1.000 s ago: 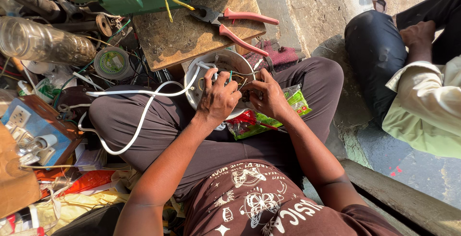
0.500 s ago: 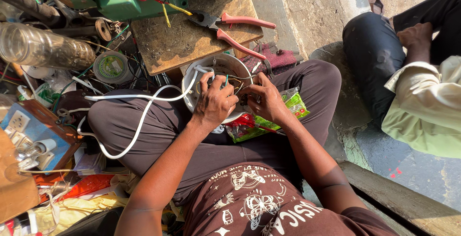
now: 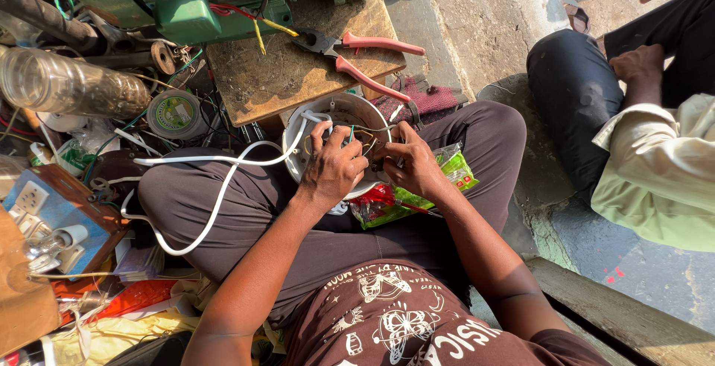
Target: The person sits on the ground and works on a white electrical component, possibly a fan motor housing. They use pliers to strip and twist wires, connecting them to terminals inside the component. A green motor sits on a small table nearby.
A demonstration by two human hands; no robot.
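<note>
- While both hands work in the lap, the white round housing (image 3: 339, 113) rests on the crossed legs, its open face up.
- Left hand (image 3: 333, 169) curls closed over its near rim; right hand (image 3: 414, 166) pinches thin wires (image 3: 363, 137) inside.
- White cable (image 3: 216, 187) loops over the left thigh; a green packet (image 3: 436, 187) lies under the right wrist.
- Red-handled pliers (image 3: 365, 57) lie at the wooden board's (image 3: 290, 75) right edge.
- Since the earlier frame, both hands stay on the housing, barely shifted.
</note>
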